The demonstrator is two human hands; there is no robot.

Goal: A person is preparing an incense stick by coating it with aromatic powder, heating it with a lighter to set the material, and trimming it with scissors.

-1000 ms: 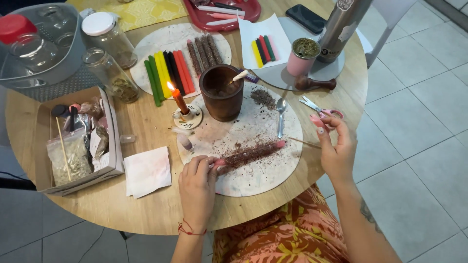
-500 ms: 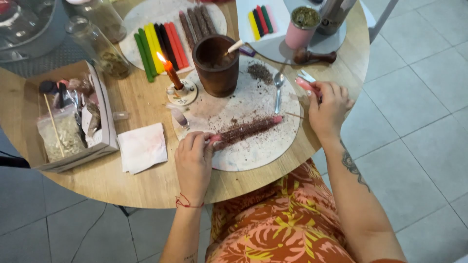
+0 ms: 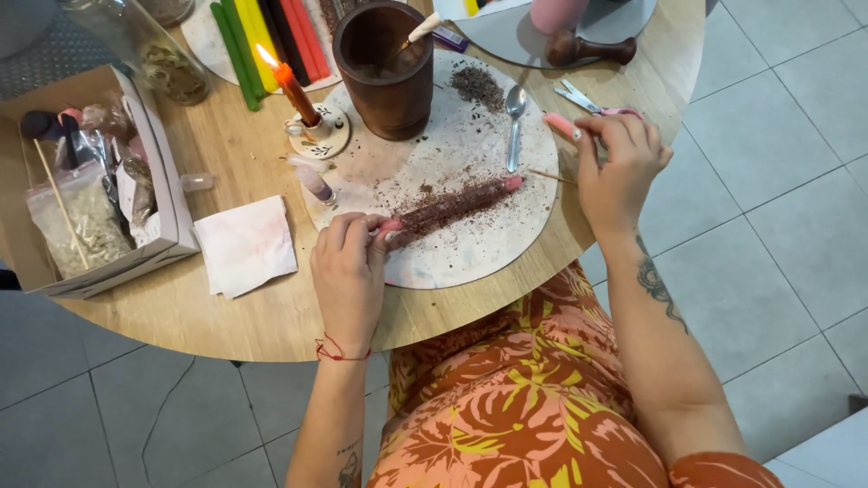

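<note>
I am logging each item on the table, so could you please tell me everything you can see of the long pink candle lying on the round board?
The pink candle is a slim taper, bare pink at both ends and coated along its middle with dark crumbled herbs. It lies flat and slanted on the pale round board, among scattered crumbs. The left hand pinches its near end with the fingertips; its far end rests by a thin wooden stick. It looks like wax and is unlit.

A home craft corner is showing here: a round wooden surface is standing on grey floor tiles, and beside its wooden mortar a lit candle is burning, coloured candles lying behind.
</note>
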